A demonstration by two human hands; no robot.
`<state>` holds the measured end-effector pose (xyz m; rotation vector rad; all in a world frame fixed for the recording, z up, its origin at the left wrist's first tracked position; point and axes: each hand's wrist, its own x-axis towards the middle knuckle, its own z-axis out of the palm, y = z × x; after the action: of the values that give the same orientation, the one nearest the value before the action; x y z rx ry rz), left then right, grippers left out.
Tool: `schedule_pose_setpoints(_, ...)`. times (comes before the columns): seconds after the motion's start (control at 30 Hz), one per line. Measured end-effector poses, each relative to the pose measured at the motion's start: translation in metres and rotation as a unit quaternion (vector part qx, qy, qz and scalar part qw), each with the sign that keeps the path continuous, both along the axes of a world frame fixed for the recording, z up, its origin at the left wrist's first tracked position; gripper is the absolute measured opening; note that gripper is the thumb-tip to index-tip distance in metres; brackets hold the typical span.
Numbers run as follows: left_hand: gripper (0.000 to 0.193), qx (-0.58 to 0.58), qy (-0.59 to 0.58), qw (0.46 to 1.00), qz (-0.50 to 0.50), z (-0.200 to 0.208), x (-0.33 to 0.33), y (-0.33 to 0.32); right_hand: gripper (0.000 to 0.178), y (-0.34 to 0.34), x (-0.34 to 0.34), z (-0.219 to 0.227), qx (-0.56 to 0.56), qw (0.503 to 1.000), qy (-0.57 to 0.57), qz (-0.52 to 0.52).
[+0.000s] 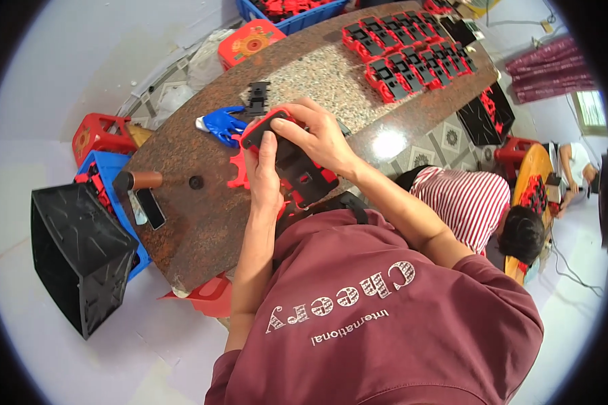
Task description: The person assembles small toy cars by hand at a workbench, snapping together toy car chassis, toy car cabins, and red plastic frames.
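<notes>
the red-and-black part (287, 152) sits at the near edge of the stone table (196, 223), held up between both hands just above the surface. the left hand (265, 177) grips its near side, thumb laid flat along the black face; the right hand (321, 135) is curled over the top end, fingers (297, 115) pressing down on the red rim. both hands are closed on the part. this looks like the fitting step, with the black piece being pressed into the red one. the next move seems to call for firm, even pressure along the rim while the left hand steadies the part. just beside it lie a blue piece (223, 125), a small black piece (257, 98) and a red piece (238, 169). rows of finished parts (405, 54) lie well apart at the far end. a black bin (81, 256) stands at the left.
</notes>
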<state>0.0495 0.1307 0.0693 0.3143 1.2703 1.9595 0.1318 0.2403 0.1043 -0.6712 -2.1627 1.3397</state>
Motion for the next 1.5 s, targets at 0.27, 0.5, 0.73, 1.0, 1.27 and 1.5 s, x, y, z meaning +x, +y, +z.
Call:
schedule_pose_setpoints(0.27,0.058,-0.050,-0.140,0.988,0.045,-0.027,-0.008,0.083,0.081,0.074,0.069,-0.044,-0.316,0.947,-0.024,0.046)
schedule_pose_setpoints(0.5,0.063,-0.100,-0.124,0.987,-0.001,-0.066,-0.003,0.163,0.055,0.087,0.070,-0.076,-0.434,0.891,0.080,-0.108)
schedule_pose_setpoints(0.73,0.050,-0.115,-0.121,0.984,-0.055,-0.123,-0.010,0.232,0.044,0.145,0.064,-0.125,-0.480,0.860,0.068,-0.156)
schedule_pose_setpoints(1.0,0.045,-0.093,-0.114,0.982,-0.118,-0.212,-0.021,0.361,0.078,0.180,0.085,-0.216,-0.474,0.841,-0.017,-0.260)
schedule_pose_setpoints(1.27,0.094,-0.296,0.014,0.954,-0.044,-0.255,-0.018,0.418,0.040,0.169,0.088,-0.205,-0.514,0.819,-0.068,-0.248)
schedule_pose_setpoints(1.5,0.067,-0.212,0.422,0.881,0.035,-0.169,-0.022,0.219,0.035,0.125,0.030,-0.213,-0.347,0.920,-0.158,-0.087)
